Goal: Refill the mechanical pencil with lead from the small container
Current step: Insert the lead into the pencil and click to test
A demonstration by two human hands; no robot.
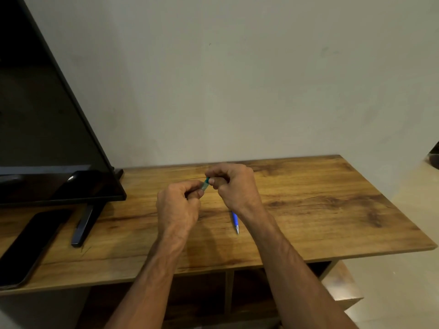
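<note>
Left hand (177, 203): clamped on container (204, 185), steadying it.
Right hand (234, 184): pinching cap (207, 179), probably to open it.
Pencil (235, 220): lies nearside of container, free until lead is out.

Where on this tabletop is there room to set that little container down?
Widest bare patch: the table right of the blue pencil, out to its edge. A smaller one along the front edge, between the stand foot and the pencil. The left end is crowded by monitor, stand foot and phone.
</note>
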